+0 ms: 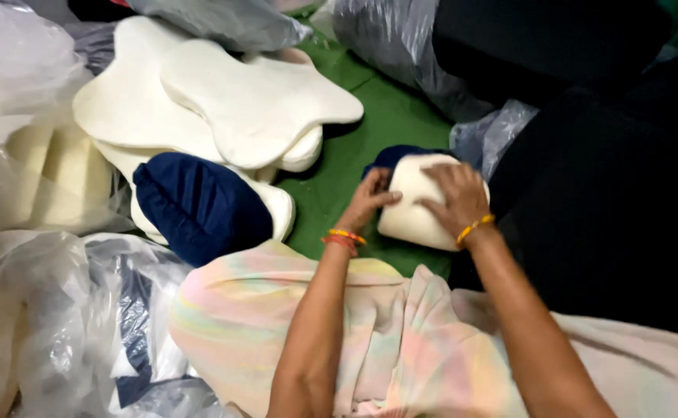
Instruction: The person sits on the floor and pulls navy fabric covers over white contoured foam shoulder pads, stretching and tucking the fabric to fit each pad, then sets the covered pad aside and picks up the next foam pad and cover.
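Head view
Surface: a green surface [370, 131], crowded on all sides; the room beyond it is hidden.
Edges: black bulk fills the right side; pastel cloth [401, 333] lies over the person's lap below.
Containers: clear plastic bags [37, 310] at left; one holds pale foam blocks [52, 170], the lower one holds dark blue fabric.
Loose stack: contoured cream foam pillows [223, 101] piled at upper left, a covered navy pillow [199, 205] leaning against them.
Handled thing: a cream foam pillow [416, 217] at centre right on the green, its far end inside a navy cover [393, 155].
Left hand [370, 197]: grip closed on the pillow's left edge by the cover.
Right hand [459, 197]: fingers spread, pressed flat on top of the foam.
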